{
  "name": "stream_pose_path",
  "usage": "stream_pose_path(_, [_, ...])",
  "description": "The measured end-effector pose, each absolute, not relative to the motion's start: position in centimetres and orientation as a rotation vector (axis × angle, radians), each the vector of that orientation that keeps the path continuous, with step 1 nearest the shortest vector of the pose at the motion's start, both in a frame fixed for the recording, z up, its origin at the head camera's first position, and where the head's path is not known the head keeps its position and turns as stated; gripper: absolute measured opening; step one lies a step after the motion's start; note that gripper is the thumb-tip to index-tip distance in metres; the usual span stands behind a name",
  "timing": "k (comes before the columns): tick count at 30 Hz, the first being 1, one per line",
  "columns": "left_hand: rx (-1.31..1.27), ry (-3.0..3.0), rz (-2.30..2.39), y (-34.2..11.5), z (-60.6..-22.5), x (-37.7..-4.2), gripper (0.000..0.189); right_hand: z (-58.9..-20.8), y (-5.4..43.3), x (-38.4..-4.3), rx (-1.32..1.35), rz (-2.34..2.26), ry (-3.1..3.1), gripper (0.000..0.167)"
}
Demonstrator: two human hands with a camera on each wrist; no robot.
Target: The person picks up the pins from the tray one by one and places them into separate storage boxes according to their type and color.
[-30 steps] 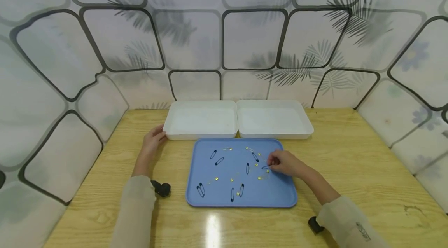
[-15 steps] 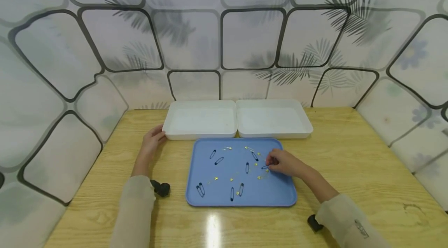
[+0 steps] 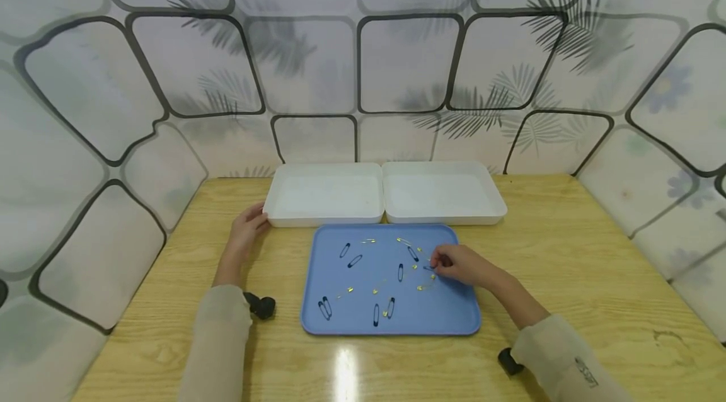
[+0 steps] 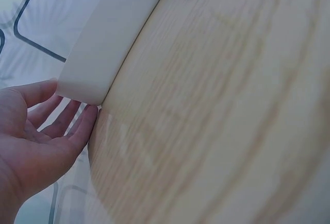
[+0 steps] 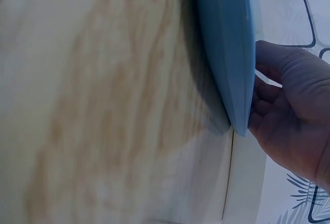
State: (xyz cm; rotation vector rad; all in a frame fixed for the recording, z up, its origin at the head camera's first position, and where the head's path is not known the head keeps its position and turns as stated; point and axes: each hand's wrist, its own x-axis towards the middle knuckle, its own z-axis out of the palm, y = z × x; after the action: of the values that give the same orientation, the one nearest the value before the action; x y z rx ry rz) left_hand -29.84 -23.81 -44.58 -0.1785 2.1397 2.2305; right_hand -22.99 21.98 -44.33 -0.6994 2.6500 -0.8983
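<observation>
My right hand is over the right part of the blue tray, pinching a black safety pin whose end sticks out past the fingertips. In the right wrist view the tray's side hides those fingertips. More black safety pins and small gold safety pins lie scattered across the tray. At the near left corner of the left white tray, my left hand touches the outer wall with loosely bent fingers, as the left wrist view also shows.
A second white tray stands side by side with the left one, behind the blue tray. All stand on a wooden table. Patterned cloth walls rise at the back and both sides.
The black safety pin at my right fingertips has turned slightly and less of it shows. My left hand stays at the white tray's corner.
</observation>
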Motion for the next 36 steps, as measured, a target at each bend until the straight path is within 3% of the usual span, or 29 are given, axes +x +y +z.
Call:
stream_pose_path(18, [-0.167,2.145,2.231,-23.8,-44.6,-29.8,0.046,-43.8,22.3,-22.3,-0.854,-0.941,2.673,0.007])
stream_pose_path(22, [-0.179,2.144,2.235,-23.7,-44.5,-29.8,0.046,-43.6,22.3,-22.2,-0.831,-0.931,2.695,0.002])
stream_pose_path(36, [-0.166,2.130,2.264,-23.6,-44.9,-29.7,0.045,-42.5,22.2,-22.0,-0.759,-0.906,2.755,0.009])
